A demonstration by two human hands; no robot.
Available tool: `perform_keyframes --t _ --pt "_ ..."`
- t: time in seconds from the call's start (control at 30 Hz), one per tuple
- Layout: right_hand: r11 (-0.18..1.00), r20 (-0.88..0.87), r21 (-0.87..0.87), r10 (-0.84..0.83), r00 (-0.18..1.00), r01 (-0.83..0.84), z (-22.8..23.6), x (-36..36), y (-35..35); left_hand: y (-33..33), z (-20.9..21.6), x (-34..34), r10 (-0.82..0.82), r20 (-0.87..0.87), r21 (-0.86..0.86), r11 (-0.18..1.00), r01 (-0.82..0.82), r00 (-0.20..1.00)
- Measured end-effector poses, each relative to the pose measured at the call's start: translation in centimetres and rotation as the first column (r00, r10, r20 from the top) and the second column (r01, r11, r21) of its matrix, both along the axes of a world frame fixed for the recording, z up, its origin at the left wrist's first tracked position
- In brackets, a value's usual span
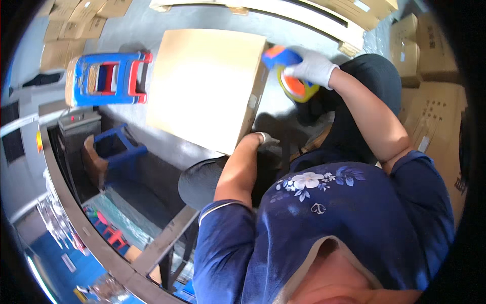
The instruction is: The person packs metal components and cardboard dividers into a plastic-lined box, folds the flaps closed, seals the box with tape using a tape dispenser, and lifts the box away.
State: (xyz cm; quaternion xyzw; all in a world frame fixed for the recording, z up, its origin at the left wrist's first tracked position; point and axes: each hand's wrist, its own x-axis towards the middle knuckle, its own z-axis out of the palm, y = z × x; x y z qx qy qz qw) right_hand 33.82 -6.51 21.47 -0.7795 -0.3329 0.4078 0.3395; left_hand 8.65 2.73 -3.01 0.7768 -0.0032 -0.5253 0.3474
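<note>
A large closed brown carton (205, 86) lies on the floor in front of me. In my gloved right hand (315, 68) is a blue, orange and yellow tape dispenser (297, 87), held just off the carton's right side; its front end is blurred. My gloved left hand (267, 138) is low beside the carton's near right corner. Its visible fingers look stretched out, with nothing seen in them; part of this hand is in shadow, and whether it touches the carton I cannot tell.
A blue and red plastic stool (109, 80) stands left of the carton, and another blue stool (119, 147) is nearer. A wooden pallet (283, 17) lies beyond. Cartons (430, 121) are stacked at my right. A metal frame (91, 218) runs along the left.
</note>
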Motion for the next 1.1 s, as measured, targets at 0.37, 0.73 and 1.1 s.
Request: perform_keyframes --t 0.37,0.73,1.1 --pt "0.639 0.336 0.723 0.008 0.942 -0.263 2.9 -16.0 2.5 -3.4 24.7 -5.1 0.079 0.984 -0.172 0.133 -0.976 -0.162" --pt "0.322 0.575 0.692 0.297 0.763 -0.646 8.1 -22.0 0.7 -17.7 46.2 -21.0 -0.402 0.587 -0.792 -0.101 -0.603 -0.703" --pt "0.547 0.381 0.579 0.475 0.794 -0.605 -1.8 -19.4 3.0 -28.8 55.3 -32.4 0.126 0.760 0.186 -0.982 -0.028 0.638"
